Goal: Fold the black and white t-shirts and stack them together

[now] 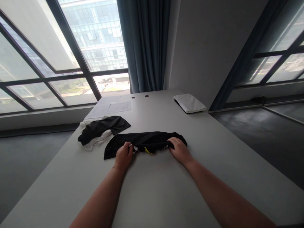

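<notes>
A black garment point(144, 139), folded into a long strip, lies across the table in front of me; white and yellow patches show along its near edge. My left hand point(124, 154) is closed on that near edge, left of the middle, with the fingertips partly tucked under the cloth. Toward the garment's right end, my right hand point(178, 149) grips the fabric, its fingers curled over the edge. Which kind of garment it is cannot be told from the folded shape.
Black and white clothes point(102, 129) lie crumpled at the table's left edge. Behind them are paper sheets point(114, 107). A folded white cloth point(190, 103) with a dark underside rests at the far right of the white table point(152, 196). A blue curtain point(144, 47) hangs beyond.
</notes>
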A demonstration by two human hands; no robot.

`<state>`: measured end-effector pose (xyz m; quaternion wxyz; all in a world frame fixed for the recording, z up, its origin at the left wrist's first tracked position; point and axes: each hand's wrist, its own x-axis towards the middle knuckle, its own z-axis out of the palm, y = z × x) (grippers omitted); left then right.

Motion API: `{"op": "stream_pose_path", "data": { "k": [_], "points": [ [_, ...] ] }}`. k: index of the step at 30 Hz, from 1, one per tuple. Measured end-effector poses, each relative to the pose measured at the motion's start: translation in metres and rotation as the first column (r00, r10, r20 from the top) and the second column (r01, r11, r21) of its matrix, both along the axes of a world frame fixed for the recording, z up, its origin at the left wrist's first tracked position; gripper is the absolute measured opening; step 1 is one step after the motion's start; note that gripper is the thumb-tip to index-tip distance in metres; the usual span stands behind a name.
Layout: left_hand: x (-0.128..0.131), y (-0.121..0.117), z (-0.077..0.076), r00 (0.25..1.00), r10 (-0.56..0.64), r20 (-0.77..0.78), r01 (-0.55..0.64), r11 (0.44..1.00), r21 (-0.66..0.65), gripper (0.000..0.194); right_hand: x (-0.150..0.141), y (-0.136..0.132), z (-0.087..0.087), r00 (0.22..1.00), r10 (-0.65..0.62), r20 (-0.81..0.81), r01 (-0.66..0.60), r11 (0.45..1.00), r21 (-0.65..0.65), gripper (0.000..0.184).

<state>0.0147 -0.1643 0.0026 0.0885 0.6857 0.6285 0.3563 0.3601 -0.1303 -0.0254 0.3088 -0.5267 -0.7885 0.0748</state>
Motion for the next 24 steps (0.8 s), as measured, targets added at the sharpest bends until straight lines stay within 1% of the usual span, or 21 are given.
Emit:
{"op": "stream_pose_path", "data": {
  "k": [2,4,5,7,10,12,13,15,16,17,18,19,20,21,22,23,24],
  "points": [
    [-0.002,0.002,0.001,0.996,0.08,-0.045,-0.077,0.995,0.066,0.022,0.012,0.011,-0.002,0.997,-0.043,-0.057,0.042,0.999,-0.017,0.023],
    [-0.005,0.005,0.001,0.989,0.13,-0.074,-0.122,0.986,0.113,0.022,0.023,0.017,0.0,0.995,-0.05,-0.089,0.047,0.998,-0.035,0.018],
    [-0.007,0.006,0.001,0.985,0.149,-0.086,-0.138,0.983,0.119,0.022,0.027,0.018,0.001,0.994,-0.037,-0.103,0.032,0.998,-0.047,0.02],
    [-0.013,0.01,0.0,0.974,0.198,-0.105,-0.188,0.977,0.102,0.023,0.031,0.016,0.004,0.99,0.009,-0.14,-0.02,0.997,-0.076,0.03],
    [-0.023,0.017,-0.003,0.945,0.288,-0.154,-0.285,0.958,0.036,0.024,0.03,0.01,0.009,0.973,0.131,-0.188,-0.158,0.978,-0.134,0.049],
    [-0.029,0.021,-0.005,0.915,0.344,-0.213,-0.352,0.936,-0.001,0.024,0.028,0.006,0.013,0.957,0.204,-0.206,-0.24,0.956,-0.167,0.052],
    [-0.031,0.021,-0.005,0.896,0.372,-0.242,-0.383,0.924,0.0,0.022,0.026,0.004,0.014,0.95,0.229,-0.213,-0.268,0.947,-0.175,0.052],
    [-0.03,0.018,-0.004,0.869,0.402,-0.289,-0.404,0.913,0.055,0.017,0.024,0.003,0.015,0.94,0.254,-0.229,-0.296,0.939,-0.175,0.052],
    [-0.027,0.015,-0.003,0.866,0.397,-0.304,-0.385,0.917,0.102,0.017,0.022,0.003,0.014,0.937,0.256,-0.237,-0.299,0.939,-0.172,0.05],
    [-0.022,0.011,-0.002,0.872,0.371,-0.318,-0.339,0.928,0.153,0.018,0.021,0.004,0.013,0.937,0.249,-0.246,-0.294,0.941,-0.167,0.049],
    [-0.015,0.006,0.0,0.886,0.317,-0.338,-0.264,0.944,0.196,0.021,0.021,0.004,0.012,0.938,0.234,-0.258,-0.28,0.946,-0.162,0.047],
    [-0.007,0.0,0.001,0.902,0.229,-0.366,-0.156,0.963,0.219,0.023,0.02,0.005,0.01,0.938,0.214,-0.271,-0.263,0.952,-0.156,0.045],
    [0.002,-0.004,0.003,0.909,0.109,-0.403,-0.022,0.976,0.215,0.025,0.019,0.006,0.009,0.939,0.193,-0.286,-0.243,0.958,-0.15,0.043],
    [0.01,-0.008,0.003,0.9,-0.023,-0.435,0.114,0.976,0.186,0.026,0.019,0.006,0.008,0.938,0.174,-0.301,-0.225,0.964,-0.143,0.04],
    [0.018,-0.011,0.003,0.878,-0.147,-0.455,0.233,0.962,0.139,0.027,0.019,0.007,0.007,0.936,0.161,-0.314,-0.213,0.967,-0.137,0.035],
    [0.025,-0.012,0.002,0.854,-0.243,-0.46,0.317,0.944,0.09,0.029,0.018,0.007,0.006,0.933,0.155,-0.324,-0.207,0.969,-0.133,0.03],
    [0.029,-0.012,0.001,0.841,-0.302,-0.45,0.36,0.931,0.049,0.031,0.018,0.007,0.007,0.931,0.154,-0.33,-0.207,0.97,-0.131,0.024]
  ]
}}
